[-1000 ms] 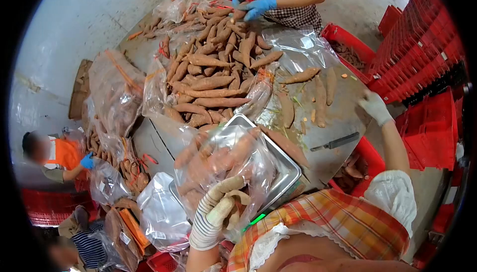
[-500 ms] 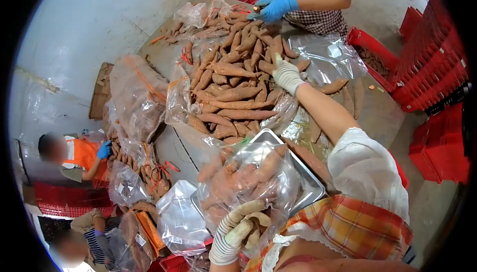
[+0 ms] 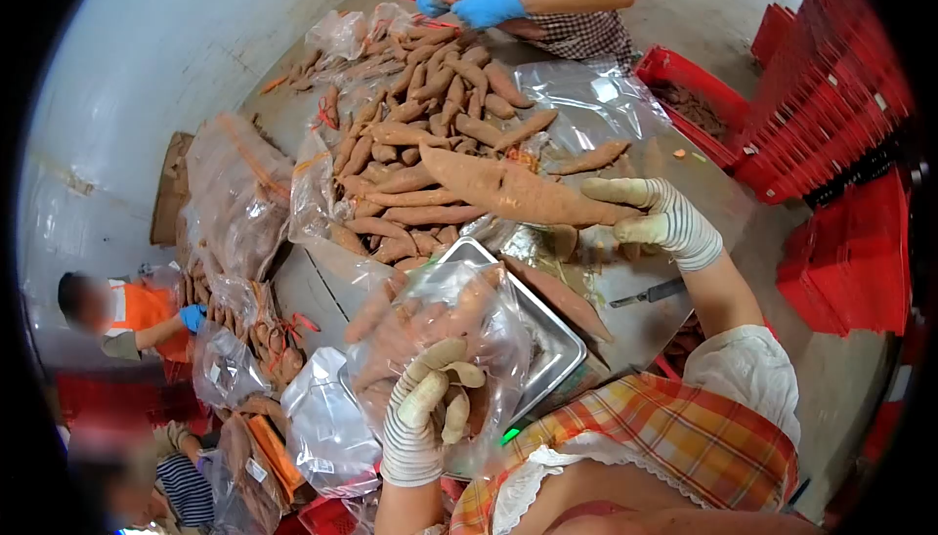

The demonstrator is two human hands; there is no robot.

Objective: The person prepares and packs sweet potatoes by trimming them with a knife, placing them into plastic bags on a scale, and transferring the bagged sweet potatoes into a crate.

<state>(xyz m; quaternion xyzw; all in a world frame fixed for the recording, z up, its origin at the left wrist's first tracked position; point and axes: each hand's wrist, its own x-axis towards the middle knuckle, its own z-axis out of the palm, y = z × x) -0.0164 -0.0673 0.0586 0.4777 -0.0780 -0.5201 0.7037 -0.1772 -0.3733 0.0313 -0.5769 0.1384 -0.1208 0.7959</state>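
Observation:
My right hand [image 3: 664, 222], in a pale striped glove, pinches one end of a large sweet potato [image 3: 518, 190], lifted over the pile and pointing left. My left hand [image 3: 430, 413], gloved alike, is closed on the edge of a clear plastic bag [image 3: 508, 340]. Several sweet potatoes show through the bag, which rests on a metal tray [image 3: 567, 364]. Behind the tray lies a big pile of sweet potatoes [image 3: 420, 115] on the table. Another long sweet potato [image 3: 557, 298] lies along the tray's right edge.
A knife [image 3: 650, 294] lies on the table at the right. Red crates [image 3: 816, 95] are stacked beyond it. Across the table stands a person in blue gloves [image 3: 489, 7]. At the left are a person in orange [image 3: 147, 310], another person low down, and bagged sweet potatoes [image 3: 234, 193].
My right hand reached to the pile, took hold of a large sweet potato and came back right with it. My left hand still holds the bag. The co-worker's gloved hands have shifted.

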